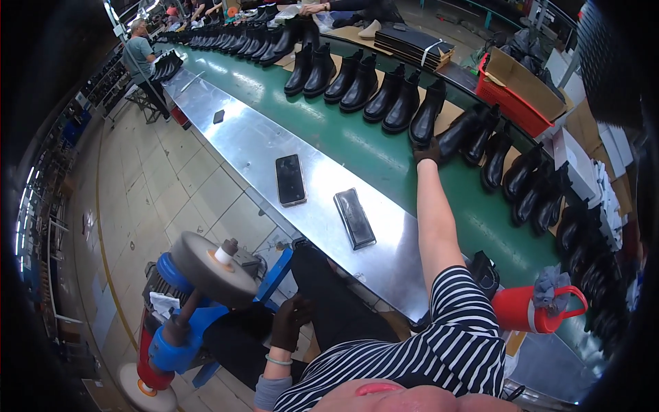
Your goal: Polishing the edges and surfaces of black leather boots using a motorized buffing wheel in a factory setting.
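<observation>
Head view: the right hand (427,152), in a dark glove, reaches across the green conveyor belt (357,147) and closes its fingers on a black boot (427,113) standing in the row. The left hand (288,321), gloved, rests curled on the lap beside the buffing wheel (211,259).

the person wears a short-sleeved top in dark navy and white horizontal stripes, seen at the lower middle of the frame. both the left hand (288,321) and the right hand (427,152) wear dark brown gloves. a thin pale bracelet circles the left wrist above a grey cuff.
</observation>
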Available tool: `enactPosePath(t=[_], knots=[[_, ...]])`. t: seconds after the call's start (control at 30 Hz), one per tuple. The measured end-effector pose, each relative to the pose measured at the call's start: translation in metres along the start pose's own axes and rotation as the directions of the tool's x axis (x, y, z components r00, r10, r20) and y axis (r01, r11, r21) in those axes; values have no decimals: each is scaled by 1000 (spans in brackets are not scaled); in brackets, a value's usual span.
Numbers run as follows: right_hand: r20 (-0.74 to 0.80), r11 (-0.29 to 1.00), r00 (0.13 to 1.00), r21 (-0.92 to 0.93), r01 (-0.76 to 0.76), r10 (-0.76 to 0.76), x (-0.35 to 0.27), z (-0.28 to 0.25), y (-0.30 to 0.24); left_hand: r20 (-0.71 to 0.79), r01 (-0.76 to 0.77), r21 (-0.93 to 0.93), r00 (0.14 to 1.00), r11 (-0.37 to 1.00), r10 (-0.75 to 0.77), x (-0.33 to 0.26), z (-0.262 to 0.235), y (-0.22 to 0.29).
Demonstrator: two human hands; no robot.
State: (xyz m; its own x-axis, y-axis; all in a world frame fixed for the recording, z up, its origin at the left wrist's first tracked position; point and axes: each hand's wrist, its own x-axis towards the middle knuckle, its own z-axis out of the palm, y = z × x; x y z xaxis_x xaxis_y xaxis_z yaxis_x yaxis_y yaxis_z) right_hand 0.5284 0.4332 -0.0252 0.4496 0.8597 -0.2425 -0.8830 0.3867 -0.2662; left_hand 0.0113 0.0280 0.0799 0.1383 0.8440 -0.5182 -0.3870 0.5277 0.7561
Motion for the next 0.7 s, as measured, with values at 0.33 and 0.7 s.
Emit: enactPosePath(t=[0.33,0.7], knots=[[-188,765,933,-632,123,-306,20,43,-10,50,1,112,999,994,-6,20,-3,8],[123,997,991,-54,53,-46,-24,10,15,-29,40,-16,999,999,-40,7,-31,14]])
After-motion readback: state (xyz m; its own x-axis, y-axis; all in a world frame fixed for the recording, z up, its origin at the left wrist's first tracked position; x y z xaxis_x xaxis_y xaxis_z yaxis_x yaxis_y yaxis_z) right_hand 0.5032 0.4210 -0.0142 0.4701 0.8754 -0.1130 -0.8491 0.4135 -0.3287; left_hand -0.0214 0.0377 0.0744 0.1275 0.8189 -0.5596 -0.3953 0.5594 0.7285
